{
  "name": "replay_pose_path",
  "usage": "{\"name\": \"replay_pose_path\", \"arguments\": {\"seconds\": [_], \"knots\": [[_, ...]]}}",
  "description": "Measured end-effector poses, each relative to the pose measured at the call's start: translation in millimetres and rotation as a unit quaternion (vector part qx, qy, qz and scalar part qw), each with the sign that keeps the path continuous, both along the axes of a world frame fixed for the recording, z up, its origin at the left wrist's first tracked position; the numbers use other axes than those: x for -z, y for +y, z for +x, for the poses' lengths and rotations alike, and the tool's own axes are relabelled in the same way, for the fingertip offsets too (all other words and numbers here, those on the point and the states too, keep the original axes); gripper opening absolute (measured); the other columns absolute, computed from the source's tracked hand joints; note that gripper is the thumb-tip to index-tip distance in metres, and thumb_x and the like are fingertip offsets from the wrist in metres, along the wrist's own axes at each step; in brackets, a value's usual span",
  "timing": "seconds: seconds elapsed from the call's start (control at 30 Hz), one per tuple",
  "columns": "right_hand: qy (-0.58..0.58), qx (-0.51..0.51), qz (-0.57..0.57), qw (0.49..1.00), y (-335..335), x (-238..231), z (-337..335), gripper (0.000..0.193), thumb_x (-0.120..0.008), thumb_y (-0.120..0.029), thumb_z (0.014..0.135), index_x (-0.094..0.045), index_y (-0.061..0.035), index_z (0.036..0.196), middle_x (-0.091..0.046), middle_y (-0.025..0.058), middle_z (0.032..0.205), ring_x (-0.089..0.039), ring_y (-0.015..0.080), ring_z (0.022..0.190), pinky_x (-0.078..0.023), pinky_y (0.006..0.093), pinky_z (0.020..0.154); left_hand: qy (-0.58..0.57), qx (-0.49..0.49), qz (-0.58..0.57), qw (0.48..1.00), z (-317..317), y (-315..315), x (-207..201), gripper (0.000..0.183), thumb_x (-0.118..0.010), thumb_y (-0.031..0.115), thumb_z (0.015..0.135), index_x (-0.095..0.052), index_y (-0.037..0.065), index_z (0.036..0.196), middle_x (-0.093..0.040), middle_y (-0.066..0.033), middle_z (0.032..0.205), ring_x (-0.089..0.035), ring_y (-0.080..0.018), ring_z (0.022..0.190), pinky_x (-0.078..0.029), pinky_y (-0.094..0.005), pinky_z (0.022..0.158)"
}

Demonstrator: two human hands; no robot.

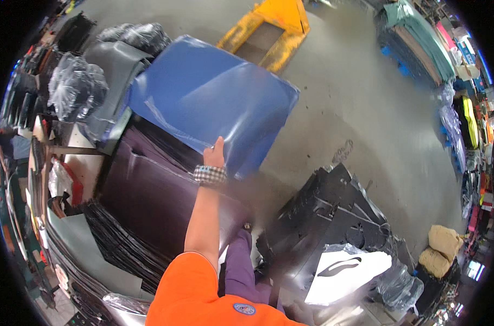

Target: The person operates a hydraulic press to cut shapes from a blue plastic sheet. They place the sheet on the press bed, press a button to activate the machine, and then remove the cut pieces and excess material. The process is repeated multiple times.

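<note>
My left hand (215, 156), with a checked band at the wrist, is at the near edge of a large glossy blue sheet (203, 89). It grips that edge with a thumb or finger on top; the other fingers are mostly hidden. The blue sheet spreads out beyond the hand, over the far end of a stack of dark purple-brown sheets (149, 190). My left forearm reaches across these dark sheets, whose near layers fan out at the lower left. My right hand is not in view.
A yellow pallet jack (296, 22) stands on the floor beyond the blue sheet. Black scrap sheets (328, 212) and a white cut-out sheet (350, 271) lie at my right. Plastic-wrapped bundles (76, 87) sit at the left, and stacked green sheets (418, 38) at the far right.
</note>
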State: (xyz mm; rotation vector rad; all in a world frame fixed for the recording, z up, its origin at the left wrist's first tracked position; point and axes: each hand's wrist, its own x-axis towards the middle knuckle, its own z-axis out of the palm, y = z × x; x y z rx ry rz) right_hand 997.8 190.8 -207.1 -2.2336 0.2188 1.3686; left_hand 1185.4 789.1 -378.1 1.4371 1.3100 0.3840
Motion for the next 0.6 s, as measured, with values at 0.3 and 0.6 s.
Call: {"name": "replay_pose_path", "arguments": {"seconds": [0.3,0.6], "knots": [[0.039,-0.051,-0.008,0.998,-50.8,29.0,31.6,0.044,-0.055,-0.036,0.093,-0.065,-0.0043,0.122,-0.071,0.0199,0.101,-0.068,0.0216,0.094,-0.052,0.0376,0.086,0.107,0.298,0.246,0.916,-156.8,-123.1,-230.1,0.059,-0.068,0.04,0.091,-0.058,-0.005,0.054,-0.052,-0.0191,0.046,-0.055,-0.0291,0.039,-0.043,-0.0421,0.042],[-0.153,-0.014,0.238,0.959,-77.9,15.4,108.0,0.028,-0.06,-0.022,0.095,-0.068,0.0038,0.099,-0.066,0.004,0.076,-0.063,0.0094,0.072,-0.052,0.0298,0.065,-0.161,0.409,0.122,0.89,-312.5,-295.6,-413.1,0.044,-0.067,0.013,0.091,-0.054,-0.004,0.13,-0.058,-0.0163,0.132,-0.053,-0.0247,0.122,-0.038,-0.0378,0.106]]}}
